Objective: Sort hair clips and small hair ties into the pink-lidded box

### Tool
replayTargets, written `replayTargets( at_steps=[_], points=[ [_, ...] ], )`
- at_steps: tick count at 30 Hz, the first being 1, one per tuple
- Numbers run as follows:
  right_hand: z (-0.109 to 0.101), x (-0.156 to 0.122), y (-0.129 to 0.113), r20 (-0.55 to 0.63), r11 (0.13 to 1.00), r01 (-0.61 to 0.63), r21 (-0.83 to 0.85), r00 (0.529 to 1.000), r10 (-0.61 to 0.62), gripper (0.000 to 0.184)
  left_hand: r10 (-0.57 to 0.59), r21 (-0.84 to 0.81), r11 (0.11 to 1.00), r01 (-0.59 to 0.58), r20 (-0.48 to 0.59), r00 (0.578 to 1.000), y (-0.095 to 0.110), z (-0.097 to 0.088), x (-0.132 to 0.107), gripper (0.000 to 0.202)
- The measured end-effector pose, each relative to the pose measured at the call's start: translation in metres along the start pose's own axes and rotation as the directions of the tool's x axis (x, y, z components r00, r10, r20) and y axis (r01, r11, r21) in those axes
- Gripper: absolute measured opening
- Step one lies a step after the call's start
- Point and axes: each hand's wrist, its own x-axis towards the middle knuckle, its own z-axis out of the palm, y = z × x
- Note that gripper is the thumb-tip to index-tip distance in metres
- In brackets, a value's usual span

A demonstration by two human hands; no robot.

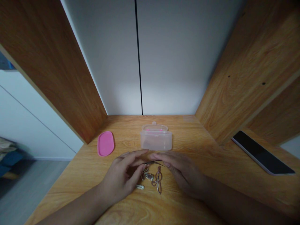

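Note:
My left hand (122,173) and my right hand (186,172) face each other above the wooden tabletop. A thin dark band (156,161) arches between them, one end pinched in each hand. Its exact kind is too small to make out. Just below it lie several shiny silver clips (149,176), partly covered by my left fingers. One silver clip (140,187) lies near my left thumb. Beside the clips is a brownish-pink looped piece (158,176), resting on the table between my hands.
Behind my hands stands a translucent plastic box (156,143) with its lid raised at the back. To the left lies a pink oval tray (105,143). A dark-screened flat device (260,153) rests at the right. Wooden panels (234,78) and a white back wall (168,62) enclose the table (82,181).

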Motion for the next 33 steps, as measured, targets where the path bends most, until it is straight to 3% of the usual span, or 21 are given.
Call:
replayTargets(
  at_steps=[5,12,17,20,22,25,30,33],
  points=[
    [0.002,-0.002,0.001,0.013,1.0,-0.001,-0.029,1.0,0.001,0.036,-0.026,-0.008,1.0,0.026,-0.013,1.0,0.0,0.001,-0.001,0.041],
    [0.005,-0.007,0.002,0.127,0.995,-0.017,-0.097,0.991,0.03,0.049,-0.013,0.024,1.0,0.013,0.016,1.0,0.003,-0.001,0.0,0.04],
    [0.002,-0.007,0.001,0.186,0.996,0.037,-0.087,0.982,-0.021,0.053,0.01,0.03,0.999,-0.01,0.02,1.0,0.004,-0.001,0.0,0.04],
    [0.0,-0.005,-0.003,0.183,0.988,0.118,-0.099,0.978,-0.099,0.065,0.019,0.03,0.999,-0.02,0.03,0.999,0.005,-0.002,0.001,0.031],
    [0.0,-0.002,-0.006,0.186,0.981,0.11,-0.158,0.979,-0.079,0.067,0.019,0.042,0.999,-0.02,0.026,0.999,0.006,-0.002,0.001,0.024],
    [0.001,0.001,-0.009,0.189,0.973,0.042,-0.229,0.982,0.002,0.056,0.05,0.073,0.996,-0.05,0.01,0.999,0.007,-0.003,0.003,0.019],
    [0.005,0.001,-0.007,0.196,0.983,0.044,-0.178,0.98,-0.008,0.062,0.117,0.103,0.988,-0.116,-0.007,0.993,0.006,-0.004,0.006,0.006],
    [0.005,0.001,-0.006,0.194,0.983,0.041,-0.178,0.981,-0.006,0.063,0.176,0.101,0.98,-0.172,-0.034,0.984,0.006,-0.005,0.007,0.009]
  ],
)
